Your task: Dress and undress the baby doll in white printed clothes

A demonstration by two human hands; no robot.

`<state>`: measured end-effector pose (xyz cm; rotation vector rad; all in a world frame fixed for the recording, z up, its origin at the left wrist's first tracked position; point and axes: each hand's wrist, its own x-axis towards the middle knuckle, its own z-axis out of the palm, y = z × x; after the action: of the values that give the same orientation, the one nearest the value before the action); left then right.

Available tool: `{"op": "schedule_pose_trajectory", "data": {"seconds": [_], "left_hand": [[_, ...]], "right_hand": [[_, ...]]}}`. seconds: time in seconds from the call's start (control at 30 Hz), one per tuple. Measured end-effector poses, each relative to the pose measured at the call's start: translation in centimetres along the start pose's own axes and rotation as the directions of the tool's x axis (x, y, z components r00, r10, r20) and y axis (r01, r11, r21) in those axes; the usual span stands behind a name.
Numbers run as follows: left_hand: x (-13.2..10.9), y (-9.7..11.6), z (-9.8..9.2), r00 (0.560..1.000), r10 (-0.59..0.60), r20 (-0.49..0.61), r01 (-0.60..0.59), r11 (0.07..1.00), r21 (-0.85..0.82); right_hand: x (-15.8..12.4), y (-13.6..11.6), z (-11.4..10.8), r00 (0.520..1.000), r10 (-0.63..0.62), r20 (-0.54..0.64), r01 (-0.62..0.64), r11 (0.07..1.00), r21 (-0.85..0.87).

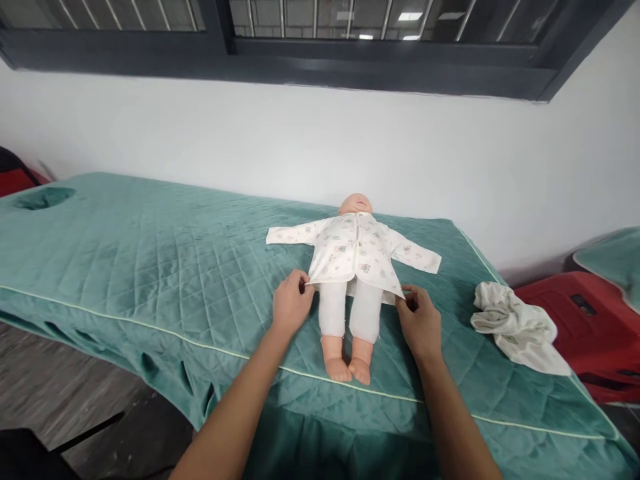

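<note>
A baby doll (361,353) lies on its back on the green quilted bed cover, its head toward the wall and its feet toward me. It wears a white printed baby shirt (345,248) closed down the front, with both sleeves spread out sideways. White cloth covers its legs down to the shins. My left hand (293,301) pinches the shirt's lower left corner beside the doll's hip. At the opposite lower corner, my right hand (419,321) grips the hem between thumb and fingers. The hem is spread between both hands.
A crumpled white cloth (517,327) lies at the bed's right side. Beyond it stands a red case (595,320). The green-covered bed (165,267) runs along a white wall under a dark-framed window (320,63), with a face hole (46,198) at far left.
</note>
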<state>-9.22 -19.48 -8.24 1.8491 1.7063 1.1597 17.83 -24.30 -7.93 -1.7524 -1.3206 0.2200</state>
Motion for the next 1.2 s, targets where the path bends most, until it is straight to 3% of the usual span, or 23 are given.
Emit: {"op": "schedule_pose_trajectory", "data": {"seconds": [0.4, 0.63, 0.73, 0.8, 0.9, 0.97, 1.1, 1.2], "left_hand": [[-0.5, -0.3, -0.2, 0.997, 0.072, 0.04, -0.074, 0.996, 0.049], [-0.5, -0.9, -0.1, 0.994, 0.103, 0.022, -0.097, 0.98, -0.175], [-0.2, -1.3, 0.1, 0.999, 0.038, -0.01, -0.039, 0.958, -0.284], [0.1, -1.4, 0.1, 0.999, -0.033, -0.021, 0.023, 0.926, -0.376], [1.1, -1.1, 0.1, 0.988, -0.149, 0.03, 0.14, 0.814, -0.564], [2.0, -0.5, 0.2, 0.968, -0.227, 0.111, 0.237, 0.66, -0.713], [4.8, 1.3, 1.4, 0.896, -0.249, 0.369, 0.43, 0.274, -0.86], [7.4, 2.4, 3.0, 0.815, -0.232, 0.53, 0.56, 0.082, -0.824]], "right_hand": [[-0.4, -0.3, -0.2, 0.999, 0.029, 0.019, -0.029, 0.999, -0.026], [-0.6, 0.2, -0.3, 0.999, 0.037, 0.011, -0.037, 0.999, -0.024], [-1.1, 0.4, -0.3, 0.998, 0.055, 0.02, -0.055, 0.998, 0.015], [-1.4, 0.6, -0.5, 0.997, 0.057, 0.054, -0.064, 0.988, 0.137], [-1.0, 1.1, -0.8, 0.991, 0.092, 0.097, -0.127, 0.878, 0.462], [0.2, 1.2, -0.9, 0.984, 0.139, 0.11, -0.178, 0.777, 0.604], [4.9, 0.3, 0.5, 0.975, 0.081, 0.208, -0.195, 0.764, 0.616], [8.4, -1.3, 3.3, 0.965, 0.046, 0.258, -0.208, 0.735, 0.645]]}}
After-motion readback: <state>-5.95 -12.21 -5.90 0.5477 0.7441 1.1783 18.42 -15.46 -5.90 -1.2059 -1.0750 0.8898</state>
